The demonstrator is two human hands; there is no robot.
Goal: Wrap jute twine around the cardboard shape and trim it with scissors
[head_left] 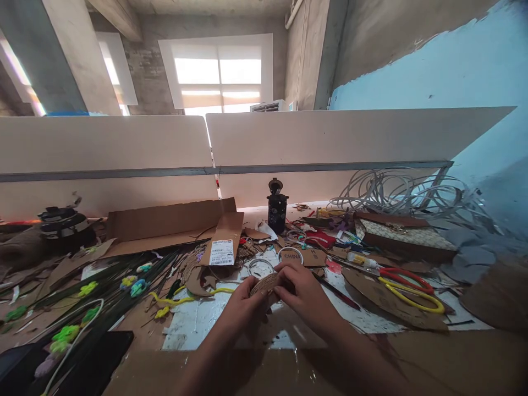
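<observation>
Brown ridged piece point(264, 284), apparently corrugated cardboard, is pinched from both sides by your left hand point(246, 302) and right hand point(302, 289), over the white sheet point(192, 324), probably to steady its curve.

Two bare forearms from btm edge: L forearm point(216, 342) slants up & R, R forearm point(350, 340) slants up & L, converging nr ctr. L hand point(246, 300) & R hand point(303, 286) close tog. at abt same height, fingers curled inward, thumbs twd each other. Both in pinch grip. R index bent. Some fingertips hidden.
</observation>
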